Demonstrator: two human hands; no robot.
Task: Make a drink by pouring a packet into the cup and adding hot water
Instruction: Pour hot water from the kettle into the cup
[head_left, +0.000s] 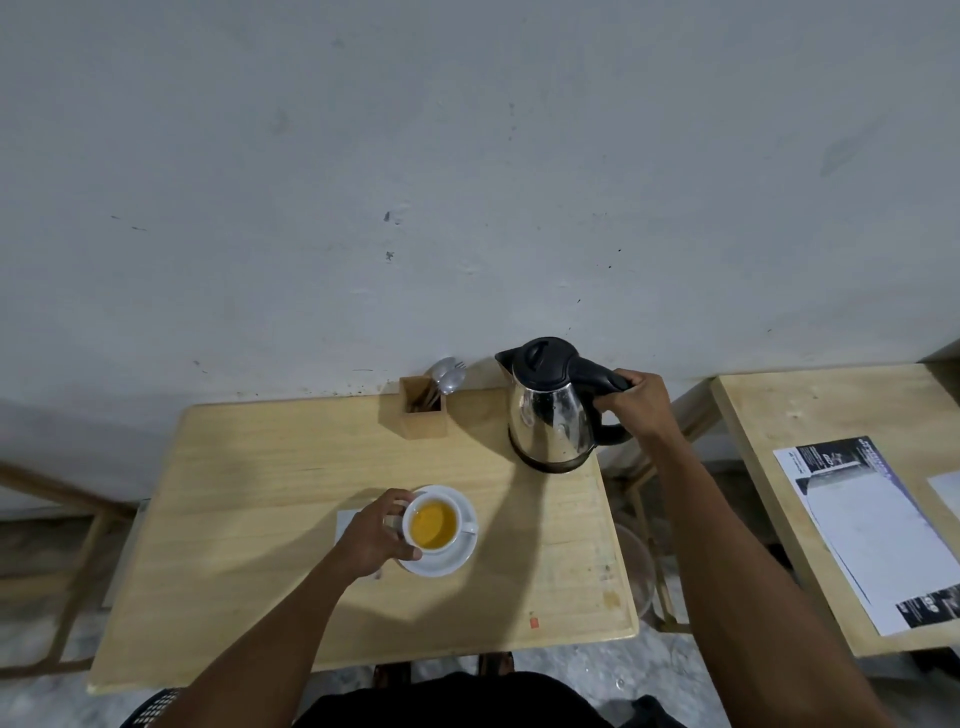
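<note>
A white cup (434, 524) holding yellow-orange liquid stands on a white saucer (457, 558) near the middle of the wooden table (260, 493). My left hand (373, 535) wraps around the cup's left side. A steel kettle (551, 415) with a black lid and handle stands upright at the table's back right corner. My right hand (636, 402) grips its black handle. A pale packet (347, 522) lies flat under my left hand, mostly hidden.
A small wooden holder (423, 410) with spoons stands at the back, left of the kettle, against the grey wall. A second wooden table (789, 415) on the right carries printed sheets (878, 535). Wooden frames stand at the far left.
</note>
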